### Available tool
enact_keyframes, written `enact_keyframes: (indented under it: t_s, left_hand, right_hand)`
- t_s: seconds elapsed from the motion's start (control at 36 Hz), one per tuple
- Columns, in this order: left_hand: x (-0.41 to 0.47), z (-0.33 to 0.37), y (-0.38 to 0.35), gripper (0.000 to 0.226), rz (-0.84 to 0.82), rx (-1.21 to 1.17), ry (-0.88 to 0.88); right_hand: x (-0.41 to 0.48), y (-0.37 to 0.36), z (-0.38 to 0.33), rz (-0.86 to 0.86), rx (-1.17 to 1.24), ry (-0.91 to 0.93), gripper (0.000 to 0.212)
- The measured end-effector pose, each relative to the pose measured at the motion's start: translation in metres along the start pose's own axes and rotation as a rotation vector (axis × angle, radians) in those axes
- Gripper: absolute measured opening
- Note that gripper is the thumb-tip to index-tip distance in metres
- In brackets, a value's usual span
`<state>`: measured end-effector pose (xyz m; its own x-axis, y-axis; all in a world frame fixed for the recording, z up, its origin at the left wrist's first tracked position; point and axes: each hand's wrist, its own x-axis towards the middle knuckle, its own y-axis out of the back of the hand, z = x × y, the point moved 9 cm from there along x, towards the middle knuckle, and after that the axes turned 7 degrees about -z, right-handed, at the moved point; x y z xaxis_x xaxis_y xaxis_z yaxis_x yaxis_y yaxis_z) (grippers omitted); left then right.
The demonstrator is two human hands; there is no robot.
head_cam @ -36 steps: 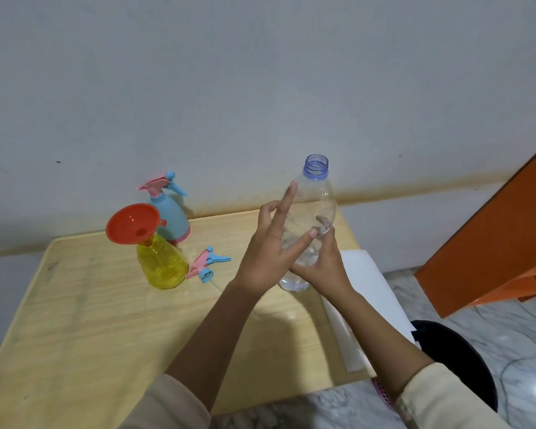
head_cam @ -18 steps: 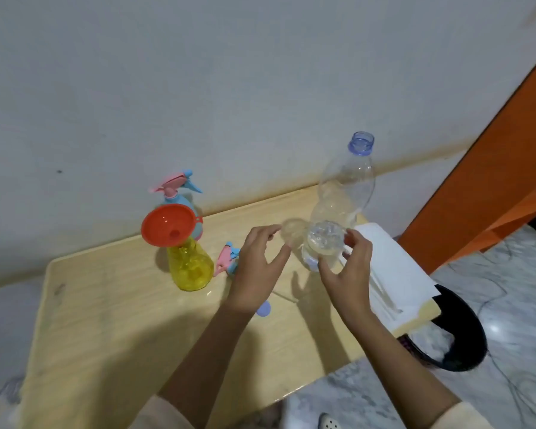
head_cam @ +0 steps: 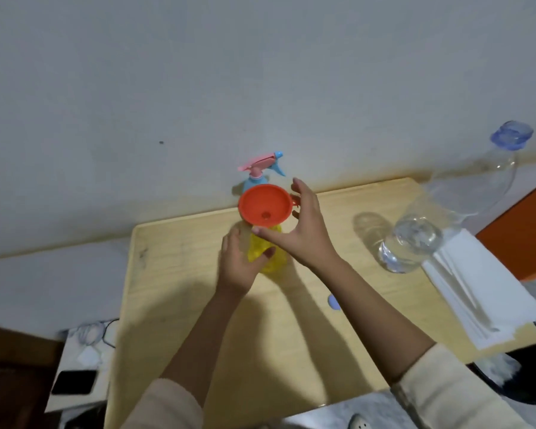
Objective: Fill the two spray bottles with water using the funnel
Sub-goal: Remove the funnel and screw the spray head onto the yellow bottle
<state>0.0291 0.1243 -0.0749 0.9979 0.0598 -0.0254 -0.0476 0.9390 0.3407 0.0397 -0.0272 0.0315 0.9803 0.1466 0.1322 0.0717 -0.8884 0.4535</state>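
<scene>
The yellow spray bottle [head_cam: 268,258] stands near the back of the wooden table [head_cam: 174,305] with the orange funnel [head_cam: 265,205] seated in its neck. My left hand [head_cam: 239,264] grips the yellow bottle's body from the left. My right hand [head_cam: 304,233] holds the funnel's right side, thumb under the rim and fingers by its small handle. Behind them stands the blue spray bottle [head_cam: 254,181], its pink and blue trigger head on. The clear water bottle [head_cam: 415,239] stands uncapped at the right, with water in its lower part.
A blue cap [head_cam: 333,302] lies on the table by my right forearm. A stack of white paper [head_cam: 483,292] lies on the table's right edge. The wall runs close behind the table. A phone [head_cam: 73,382] lies on a low surface at the left.
Both hands have left the water bottle, which now stands alone at the right. They moved left to the yellow bottle and the funnel. The view has turned left and down.
</scene>
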Motion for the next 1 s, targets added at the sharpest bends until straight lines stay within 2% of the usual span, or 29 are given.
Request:
enact_keyframes:
  t_s: [0.11,0.36,0.72,0.86,1.0]
  left_hand:
    - [0.014,0.005,-0.009,0.056,-0.077,-0.044,-0.029]
    - [0.018,0.005,-0.013,0.043,-0.132,-0.111,-0.026]
    - [0.018,0.005,-0.014,0.051,-0.145,-0.082,-0.035]
    - [0.019,0.003,-0.015,0.063,-0.146,-0.058,-0.024]
    - [0.019,0.007,-0.016,0.06,-0.145,-0.057,-0.041]
  right_hand:
    - [0.012,-0.006,-0.006,-0.024,-0.056,-0.003,0.11]
    - [0.014,-0.007,-0.011,-0.004,-0.092,0.0,0.097]
    - [0.013,-0.001,-0.019,0.034,-0.082,0.001,0.094]
    - [0.013,0.001,-0.021,0.03,-0.095,0.008,0.094]
    - [0.013,0.002,-0.022,0.028,-0.099,0.012,0.094]
